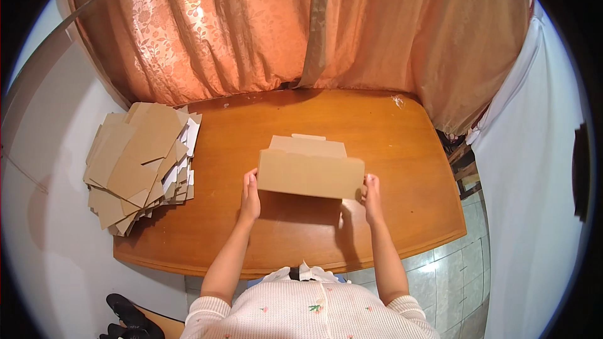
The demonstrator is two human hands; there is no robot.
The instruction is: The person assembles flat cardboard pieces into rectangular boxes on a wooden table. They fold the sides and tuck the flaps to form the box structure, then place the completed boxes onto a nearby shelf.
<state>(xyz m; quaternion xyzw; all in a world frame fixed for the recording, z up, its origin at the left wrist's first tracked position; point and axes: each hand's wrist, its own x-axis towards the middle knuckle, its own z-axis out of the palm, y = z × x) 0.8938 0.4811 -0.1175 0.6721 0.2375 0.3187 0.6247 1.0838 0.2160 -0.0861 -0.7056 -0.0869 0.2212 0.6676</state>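
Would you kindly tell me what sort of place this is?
Probably a room in a home: orange curtains hang behind a wooden table, and a tiled floor shows beside it.

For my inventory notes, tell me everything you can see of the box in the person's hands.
The box is plain brown and looks like cardboard, partly folded. A broad, unmarked panel faces the person; beyond it shows another panel with a narrow tab at its far edge. It is held slightly tilted, its right end lower, over the table. The left hand grips its left end, the right hand its right. Its inside is hidden.
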